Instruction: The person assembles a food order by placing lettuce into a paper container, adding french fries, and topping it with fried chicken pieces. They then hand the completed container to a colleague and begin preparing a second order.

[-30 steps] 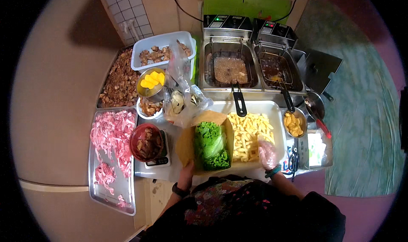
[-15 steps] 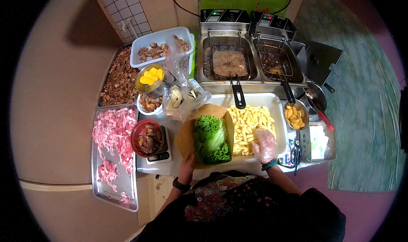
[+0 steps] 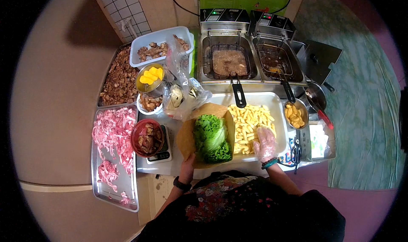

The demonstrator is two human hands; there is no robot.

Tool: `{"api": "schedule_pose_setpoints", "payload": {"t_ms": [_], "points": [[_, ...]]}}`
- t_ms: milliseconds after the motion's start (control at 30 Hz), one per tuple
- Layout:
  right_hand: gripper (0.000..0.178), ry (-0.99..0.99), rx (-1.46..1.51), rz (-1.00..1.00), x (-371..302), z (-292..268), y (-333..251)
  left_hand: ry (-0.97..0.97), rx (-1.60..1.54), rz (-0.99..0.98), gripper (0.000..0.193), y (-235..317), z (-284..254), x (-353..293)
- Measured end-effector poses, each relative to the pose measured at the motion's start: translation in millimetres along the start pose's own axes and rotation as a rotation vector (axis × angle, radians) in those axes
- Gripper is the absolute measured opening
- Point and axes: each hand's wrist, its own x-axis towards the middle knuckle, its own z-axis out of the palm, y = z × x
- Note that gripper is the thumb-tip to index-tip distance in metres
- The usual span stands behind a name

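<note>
A brown kraft paper box with green lettuce inside stands in front of me, overlapping the left part of a white tray. My bare left hand is closed on the box's near left edge. Pale yellow french fries fill the tray beside the box. On their right side rests my right hand, in a clear plastic glove. Its thumb is apart from the fingers, whose tips lie against the fries; I see nothing held in it.
Two fryers hold bubbling oil and baskets whose black handles reach toward me. Left are a red bowl of meat on a scale, a tray of raw meat and a plastic bag. A nugget bowl stands right.
Almost nothing differs. Both hands keep their places, with only a slight shift of the right hand on the fries. The bubbling in the fryer oil looks a little different.
</note>
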Motion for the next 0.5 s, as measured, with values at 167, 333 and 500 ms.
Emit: {"api": "schedule_pose_setpoints", "payload": {"t_ms": [167, 333, 500], "points": [[0.057, -0.013, -0.009, 0.017, 0, -3, -4, 0.051, -0.397, -0.114, 0.035, -7, 9, 1], [0.051, 0.043, -0.013, -0.006, 1, -6, -7, 0.035, -0.347, -0.260, 0.039, 18, 3, 0], [0.050, 0.052, -0.015, -0.021, 1, -6, -7, 0.014, -0.307, -0.187, 0.039, 14, 1, -1]]}}
